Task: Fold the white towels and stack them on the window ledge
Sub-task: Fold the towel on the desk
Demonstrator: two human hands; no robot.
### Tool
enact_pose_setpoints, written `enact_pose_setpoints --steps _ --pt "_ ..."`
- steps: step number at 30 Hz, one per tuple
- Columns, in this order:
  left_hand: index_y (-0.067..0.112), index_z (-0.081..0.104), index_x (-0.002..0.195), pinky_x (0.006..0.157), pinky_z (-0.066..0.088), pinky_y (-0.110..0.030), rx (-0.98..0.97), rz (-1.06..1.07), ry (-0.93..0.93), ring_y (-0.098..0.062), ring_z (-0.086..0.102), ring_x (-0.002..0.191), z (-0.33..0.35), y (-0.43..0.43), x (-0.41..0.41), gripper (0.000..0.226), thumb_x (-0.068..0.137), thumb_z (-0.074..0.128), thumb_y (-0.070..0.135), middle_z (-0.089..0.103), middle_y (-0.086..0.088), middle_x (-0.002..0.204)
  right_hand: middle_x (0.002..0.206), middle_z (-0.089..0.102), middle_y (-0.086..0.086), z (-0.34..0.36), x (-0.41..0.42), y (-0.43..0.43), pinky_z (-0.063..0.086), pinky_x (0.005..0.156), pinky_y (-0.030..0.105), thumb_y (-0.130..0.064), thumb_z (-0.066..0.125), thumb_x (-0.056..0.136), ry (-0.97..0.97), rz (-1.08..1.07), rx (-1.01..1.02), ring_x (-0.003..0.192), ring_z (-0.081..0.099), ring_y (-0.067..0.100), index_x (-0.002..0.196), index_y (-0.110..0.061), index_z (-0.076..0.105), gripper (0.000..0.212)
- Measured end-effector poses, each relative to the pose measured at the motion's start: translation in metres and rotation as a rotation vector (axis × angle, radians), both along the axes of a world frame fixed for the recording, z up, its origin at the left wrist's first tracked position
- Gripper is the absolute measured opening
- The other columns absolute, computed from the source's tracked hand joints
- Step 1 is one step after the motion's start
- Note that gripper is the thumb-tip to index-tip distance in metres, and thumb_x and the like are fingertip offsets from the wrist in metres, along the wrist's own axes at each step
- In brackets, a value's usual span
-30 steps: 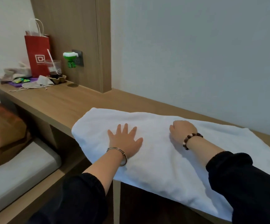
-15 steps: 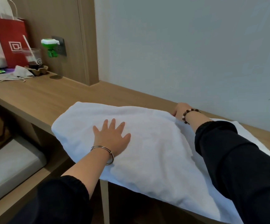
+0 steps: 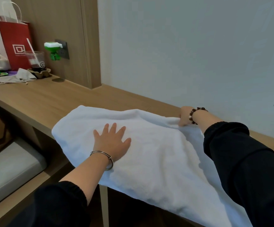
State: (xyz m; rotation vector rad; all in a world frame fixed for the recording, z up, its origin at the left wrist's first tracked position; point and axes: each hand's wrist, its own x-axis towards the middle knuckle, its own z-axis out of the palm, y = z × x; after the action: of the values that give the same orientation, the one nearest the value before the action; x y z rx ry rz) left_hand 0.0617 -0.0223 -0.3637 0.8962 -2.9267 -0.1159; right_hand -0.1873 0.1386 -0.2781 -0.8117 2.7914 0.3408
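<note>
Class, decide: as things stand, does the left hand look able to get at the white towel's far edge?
Probably yes: the left hand lies flat on the white towel, with only bare cloth before that edge.

Square spiral logo on red bag point(image 3: 12, 38), print beneath unreadable; "@" mark on cup point(image 3: 35, 59)

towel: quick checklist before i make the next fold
1. Left hand flat on the towel, pinning it: ok.
2. Right hand grips the far edge: ok.
3. Towel surface smooth: not ok, it is rumpled near the right hand.
4. Towel fully on the ledge: not ok, the near edge hangs over the front.
5. Bag and cup apart from the towel: ok, both stand at the far left end.
6. Towel's right end lying flat: cannot tell, the sleeve hides it.
</note>
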Motion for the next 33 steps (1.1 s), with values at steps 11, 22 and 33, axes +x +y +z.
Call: enact_pose_setpoints --steps 11,22,33 --pt "0.037 0.010 0.149 0.113 0.006 -0.057 0.003 -0.003 -0.018 -0.021 -0.001 0.147 0.001 0.000 0.001 0.059 0.094 0.017 0.058 0.002 0.005 0.160 0.159 -0.007 0.009 -0.028 0.037 -0.025 0.012 0.112 0.059 -0.017 0.048 0.094 0.191 -0.264 -0.538 0.145 0.003 0.031 0.151 -0.019 -0.007 0.079" --pt "0.035 0.008 0.150 0.112 0.003 -0.058 0.019 0.028 -0.026 -0.021 -0.003 0.147 0.000 -0.001 -0.001 0.062 0.094 0.015 0.059 -0.001 0.005 0.160 0.158 -0.019 -0.001 -0.060 0.095 -0.043 -0.002 0.113 0.061 -0.063 0.009 0.093 -0.104 -0.052 -0.194 0.146 -0.012 0.025 0.151 -0.031 -0.008 0.067" --pt "0.023 0.051 0.127 0.092 0.039 -0.034 0.029 0.127 0.358 -0.023 0.043 0.118 0.016 -0.072 -0.001 0.035 0.095 0.037 0.022 0.053 0.001 0.128 0.160 0.000 -0.003 -0.074 0.128 -0.056 0.004 0.111 0.062 -0.055 0.015 0.094 0.001 -0.021 -0.328 0.146 -0.001 0.024 0.151 -0.032 0.009 0.062"
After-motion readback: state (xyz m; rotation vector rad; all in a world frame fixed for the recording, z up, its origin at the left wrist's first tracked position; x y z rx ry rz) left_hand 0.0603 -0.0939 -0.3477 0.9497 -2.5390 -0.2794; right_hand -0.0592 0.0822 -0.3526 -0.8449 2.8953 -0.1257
